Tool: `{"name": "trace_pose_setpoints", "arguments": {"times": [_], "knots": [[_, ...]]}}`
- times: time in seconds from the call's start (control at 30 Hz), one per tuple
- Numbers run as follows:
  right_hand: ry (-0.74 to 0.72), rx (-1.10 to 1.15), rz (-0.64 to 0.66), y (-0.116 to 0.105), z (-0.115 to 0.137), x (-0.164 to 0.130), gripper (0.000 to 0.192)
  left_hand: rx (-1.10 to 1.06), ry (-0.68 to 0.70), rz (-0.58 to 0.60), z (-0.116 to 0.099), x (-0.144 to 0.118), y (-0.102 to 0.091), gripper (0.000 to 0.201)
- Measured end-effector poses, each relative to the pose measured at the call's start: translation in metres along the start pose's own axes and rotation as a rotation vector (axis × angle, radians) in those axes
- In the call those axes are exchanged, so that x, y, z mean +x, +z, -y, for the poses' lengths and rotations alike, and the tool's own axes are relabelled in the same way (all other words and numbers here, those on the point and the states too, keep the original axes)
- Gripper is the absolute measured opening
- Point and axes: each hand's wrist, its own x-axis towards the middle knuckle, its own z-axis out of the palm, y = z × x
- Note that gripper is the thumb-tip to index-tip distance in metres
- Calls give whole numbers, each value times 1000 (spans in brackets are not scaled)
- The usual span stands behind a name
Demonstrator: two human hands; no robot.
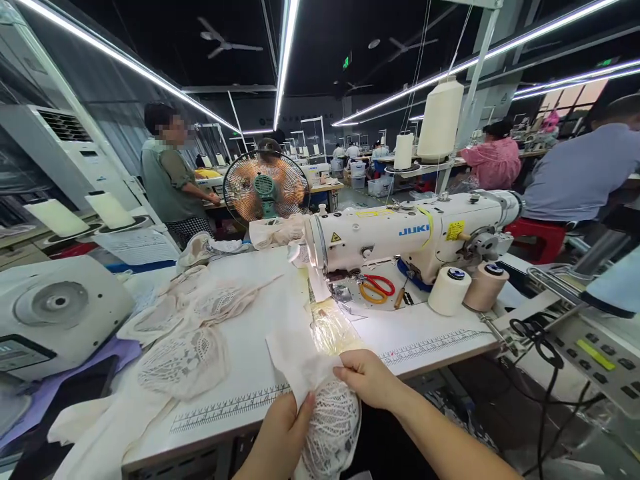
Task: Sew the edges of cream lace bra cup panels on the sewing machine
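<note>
Between my hands, at the table's front edge, is a pale lace bra piece with a rounded cup and a plain fabric band reaching up onto the table. My left hand pinches its left side, thumb on top. Across from it, my right hand grips the upper right edge between thumb and fingers. Past the fabric stands a white sewing machine, its needle area lit. More lace bra pieces lie in a loose heap on the left of the white table.
Scissors with red and orange handles and a small wooden-handled tool lie under the machine arm. Two thread cones stand on the right. A fan faces the table; another machine stands left. Several people work nearby.
</note>
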Motion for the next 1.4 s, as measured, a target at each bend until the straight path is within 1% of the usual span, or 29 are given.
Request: {"name": "trace_pose_setpoints", "arguments": {"times": [0.1, 0.17, 0.3, 0.4, 0.43, 0.5, 0.57, 0.63, 0.7, 0.77, 0.87, 0.9, 0.93, 0.97, 1.0, 1.07, 1.1, 1.13, 1.17, 1.2, 1.23, 1.27, 1.3, 1.33, 1.37, 1.4], "knots": [[2, -50, 10, -2, 0, 1, 31, 148, 44, 62, -5, 9, -2, 32], [0, -80, 7, -2, 0, 1, 30, 164, 49, 73, -6, 16, -3, 29], [5, -126, -15, 1, 1, 2, 28, 127, 52, 102, -5, 22, -3, 26], [18, -148, -75, 0, 5, 1, 28, 16, 19, 67, -2, 19, -1, 27], [18, -153, -100, -2, 7, 0, 28, -74, -11, 58, -2, 18, 1, 28], [14, -161, -147, -6, 10, -3, 26, -338, -113, 73, -3, 15, 8, 31], [17, -176, -184, -12, 13, -8, 24, -624, -260, 134, -6, 14, 18, 36], [40, -201, -213, -18, 14, -14, 21, -821, -408, 198, -10, 14, 31, 38], [84, -231, -244, -26, 12, -24, 21, -914, -515, 227, -15, 15, 41, 33], [136, -247, -324, -36, 6, -39, 31, -948, -580, 229, -21, 17, 49, 28], [190, -193, -595, -48, -7, -72, 41, -939, -650, 212, -28, 22, 51, 28], [207, -144, -662, -49, -12, -84, 43, -930, -673, 207, -30, 23, 50, 29], [224, -79, -650, -48, -16, -96, 48, -920, -691, 201, -31, 25, 50, 29], [237, 3, -574, -44, -20, -107, 55, -911, -706, 202, -32, 27, 50, 30], [229, 119, -420, -37, -24, -115, 63, -904, -714, 206, -32, 28, 50, 29], [157, 371, -117, -17, -28, -124, 75, -889, -703, 214, -30, 30, 52, 28], [138, 514, 11, -5, -29, -124, 80, -871, -687, 217, -28, 31, 53, 27], [126, 637, 20, 6, -29, -122, 82, -848, -662, 229, -26, 32, 53, 26], [142, 736, 13, 16, -28, -118, 80, -816, -632, 254, -23, 34, 52, 25], [165, 820, -23, 24, -27, -113, 77, -763, -597, 294, -20, 37, 48, 25], [186, 881, -73, 29, -25, -108, 74, -679, -566, 352, -19, 41, 42, 26], [208, 924, -106, 32, -25, -104, 71, -548, -529, 424, -18, 46, 34, 29], [224, 955, -130, 33, -24, -102, 69, -354, -466, 483, -19, 53, 24, 35], [234, 973, -146, 33, -25, -101, 68, -100, -390, 520, -20, 61, 13, 43], [248, 977, -158, 33, -26, -101, 68, 185, -265, 527, -23, 71, 1, 50], [267, 971, -172, 33, -27, -103, 67, 497, -89, 439, -27, 82, -9, 56]]}}
